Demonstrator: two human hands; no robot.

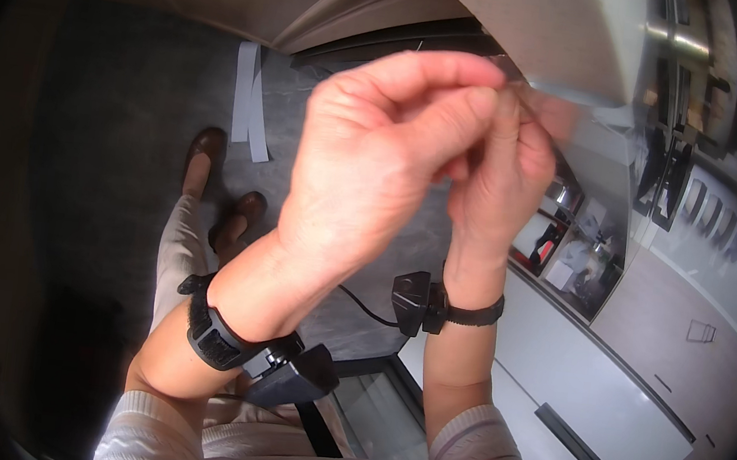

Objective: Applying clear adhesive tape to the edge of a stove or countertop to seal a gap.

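My left hand (pixel 363 154) is raised at the centre, its thumb and index fingertips pressed together. Close beside it, my right hand (pixel 505 170) also has its fingertips bunched, and the two sets of fingertips meet. They are near the lower edge of a pale, glossy panel (pixel 548 32), where pinkish, finger-like reflections show. Whether something thin is pinched between the fingers is hidden by blur and overlap. Each wrist wears a black strap with a dark boxy device, the left one (pixel 290 374) and the right one (pixel 409 303).
Two white strips (pixel 243 93) lie on the grey floor (pixel 127 134) near my brown shoes (pixel 208 143). At right are a compartmented space with small items (pixel 571 273), white drawer fronts (pixel 598 372) and a dark handle (pixel 582 452). A dark-framed glass panel (pixel 381 415) is low in front.
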